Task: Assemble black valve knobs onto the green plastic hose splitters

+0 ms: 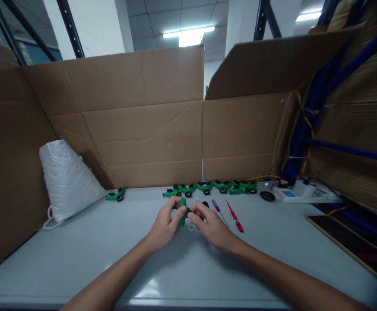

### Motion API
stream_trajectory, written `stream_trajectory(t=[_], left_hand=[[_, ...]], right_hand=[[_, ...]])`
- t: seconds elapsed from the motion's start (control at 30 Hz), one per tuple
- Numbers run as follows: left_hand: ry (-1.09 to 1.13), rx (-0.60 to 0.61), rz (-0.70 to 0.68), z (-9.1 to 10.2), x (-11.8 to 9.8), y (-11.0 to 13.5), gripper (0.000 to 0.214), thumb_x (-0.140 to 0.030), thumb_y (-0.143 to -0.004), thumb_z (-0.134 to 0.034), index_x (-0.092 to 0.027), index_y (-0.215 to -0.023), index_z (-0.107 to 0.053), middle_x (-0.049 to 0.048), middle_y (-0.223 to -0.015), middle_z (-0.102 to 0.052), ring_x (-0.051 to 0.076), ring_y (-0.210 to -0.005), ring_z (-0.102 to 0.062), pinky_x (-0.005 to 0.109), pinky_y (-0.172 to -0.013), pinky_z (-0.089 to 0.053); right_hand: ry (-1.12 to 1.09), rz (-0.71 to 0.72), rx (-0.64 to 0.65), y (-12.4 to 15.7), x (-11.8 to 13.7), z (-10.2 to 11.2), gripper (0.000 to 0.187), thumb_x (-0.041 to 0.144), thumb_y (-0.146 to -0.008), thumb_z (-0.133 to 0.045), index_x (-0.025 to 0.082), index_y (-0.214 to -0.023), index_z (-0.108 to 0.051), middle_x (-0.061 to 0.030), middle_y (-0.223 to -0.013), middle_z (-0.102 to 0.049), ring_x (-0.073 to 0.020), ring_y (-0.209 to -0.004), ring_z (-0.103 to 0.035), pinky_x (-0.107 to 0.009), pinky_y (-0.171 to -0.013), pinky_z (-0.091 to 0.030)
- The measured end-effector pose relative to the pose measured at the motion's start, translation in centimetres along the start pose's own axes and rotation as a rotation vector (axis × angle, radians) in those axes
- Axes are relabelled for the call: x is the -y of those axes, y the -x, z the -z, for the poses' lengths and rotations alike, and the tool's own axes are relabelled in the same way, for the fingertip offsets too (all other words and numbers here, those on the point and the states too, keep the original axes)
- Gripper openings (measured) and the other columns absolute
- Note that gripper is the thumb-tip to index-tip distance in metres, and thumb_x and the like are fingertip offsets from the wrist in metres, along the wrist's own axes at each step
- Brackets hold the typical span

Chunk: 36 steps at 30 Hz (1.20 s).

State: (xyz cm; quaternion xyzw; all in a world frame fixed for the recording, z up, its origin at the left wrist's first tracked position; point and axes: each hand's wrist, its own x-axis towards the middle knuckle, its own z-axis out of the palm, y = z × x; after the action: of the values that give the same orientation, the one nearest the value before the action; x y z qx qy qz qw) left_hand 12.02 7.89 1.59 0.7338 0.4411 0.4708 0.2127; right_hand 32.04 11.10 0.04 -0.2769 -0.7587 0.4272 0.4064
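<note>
My left hand (166, 222) is closed round a small green toy car (182, 212), held just above the table. My right hand (210, 223) meets it from the right, thumb and fingers pinched at the car's side. A dark bit shows at those fingertips, too small to name. Below the hands lies a small white ring (191, 227). A black wheel (205, 204) sits just behind the right fingers. To the right of that hand are a screwdriver with a blue-purple handle (215, 205) and a red screwdriver (235, 217).
Several green toy cars (204, 187) stand in a row along the back, with another green car (116, 195) at left. A silver padded bag (68, 181) leans there. At right are a black ring (267, 196), a power strip (305, 193) and a dark panel (353, 246). Cardboard walls (136, 129) surround the table.
</note>
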Motion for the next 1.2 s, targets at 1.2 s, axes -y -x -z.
stream_trajectory(t=[1.2], left_hand=[[0.797, -0.054, 0.394, 0.3, 2.1, -0.9, 0.051, -0.062, -0.086, -0.083, -0.016, -0.098, -0.063, 0.0023, -0.090, -0.065, 0.014, -0.079, -0.065, 0.026, -0.077, -0.055]], right_hand=[[0.207, 0.122, 0.060, -1.2, -2.9, 2.5, 0.028, 0.047, -0.108, -0.052, 0.023, -0.117, -0.064, -0.0063, -0.108, -0.067, -0.0229, -0.093, -0.062, -0.035, -0.083, -0.047]])
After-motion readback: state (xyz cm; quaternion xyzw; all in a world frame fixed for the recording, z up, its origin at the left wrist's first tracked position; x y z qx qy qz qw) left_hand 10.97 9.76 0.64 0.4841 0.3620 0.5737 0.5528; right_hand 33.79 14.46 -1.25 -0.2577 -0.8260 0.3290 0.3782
